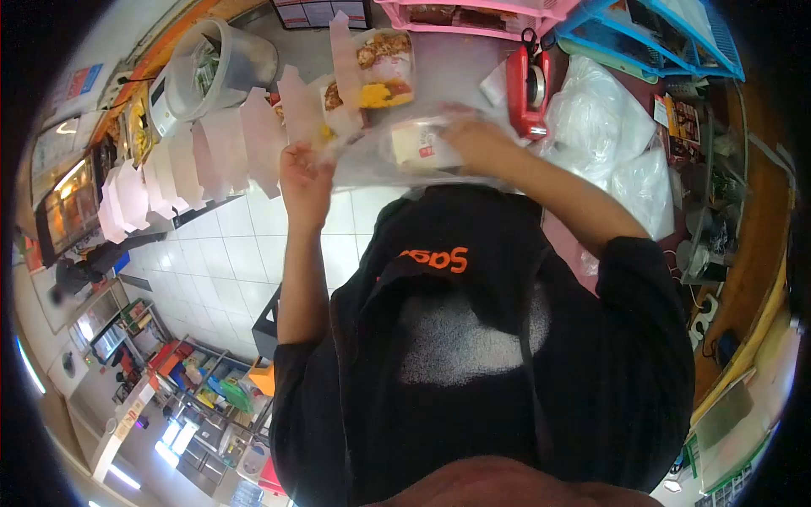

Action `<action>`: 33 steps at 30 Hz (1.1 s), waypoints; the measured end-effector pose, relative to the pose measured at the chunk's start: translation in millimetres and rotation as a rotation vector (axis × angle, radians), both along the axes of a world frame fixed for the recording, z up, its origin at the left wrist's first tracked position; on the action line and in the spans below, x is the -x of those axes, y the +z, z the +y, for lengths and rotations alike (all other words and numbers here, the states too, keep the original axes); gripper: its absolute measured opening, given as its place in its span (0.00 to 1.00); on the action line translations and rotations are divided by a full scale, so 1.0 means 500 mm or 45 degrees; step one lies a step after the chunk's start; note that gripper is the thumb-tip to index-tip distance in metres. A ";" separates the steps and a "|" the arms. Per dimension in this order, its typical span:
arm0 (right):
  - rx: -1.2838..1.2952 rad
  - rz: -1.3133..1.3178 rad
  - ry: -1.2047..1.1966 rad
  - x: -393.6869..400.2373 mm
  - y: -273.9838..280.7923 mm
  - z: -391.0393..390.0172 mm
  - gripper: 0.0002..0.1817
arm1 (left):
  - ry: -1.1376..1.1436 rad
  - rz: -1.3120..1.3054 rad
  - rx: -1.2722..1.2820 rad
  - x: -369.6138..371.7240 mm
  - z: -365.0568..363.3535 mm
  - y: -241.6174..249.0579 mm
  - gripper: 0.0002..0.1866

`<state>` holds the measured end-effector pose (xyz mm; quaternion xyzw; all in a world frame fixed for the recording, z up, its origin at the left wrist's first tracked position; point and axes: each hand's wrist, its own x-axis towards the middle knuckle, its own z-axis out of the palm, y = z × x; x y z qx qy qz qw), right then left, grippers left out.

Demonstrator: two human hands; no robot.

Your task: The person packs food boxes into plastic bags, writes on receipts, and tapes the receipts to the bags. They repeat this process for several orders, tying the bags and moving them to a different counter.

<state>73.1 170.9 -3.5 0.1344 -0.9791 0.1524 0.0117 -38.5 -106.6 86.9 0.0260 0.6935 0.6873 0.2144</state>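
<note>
A clear plastic bag [363, 165] stretches between my two hands at the counter's near edge. In it lies a white box [416, 145] with red print. With fingers curled in a pinch, my left hand [306, 176] grips the bag's left side. At the box's right end my right hand [483, 142] is closed on the bag; its fingertips are blurred. Just beyond the left hand stands an open food box [387, 95] with browned pieces and something yellow inside. Several other open boxes with raised lids [221, 148] line up to the left.
A red tape dispenser [530, 89] stands right of the bag, near a pile of clear plastic bags [596, 114]. Pink [477, 19] and blue [650, 38] baskets sit at the back. A clear plastic tub [224, 68] stands at the back left.
</note>
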 end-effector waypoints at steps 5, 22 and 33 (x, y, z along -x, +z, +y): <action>-0.319 -0.979 -0.101 0.029 0.229 0.039 0.20 | -0.500 0.565 1.261 0.014 -0.025 -0.005 0.08; -0.792 -0.438 0.553 -0.017 0.312 0.039 0.10 | -0.335 -0.136 -0.268 0.028 -0.003 0.013 0.07; 1.056 0.367 -0.376 -0.024 0.158 0.040 0.44 | -0.525 0.957 0.179 -0.068 0.217 0.003 0.15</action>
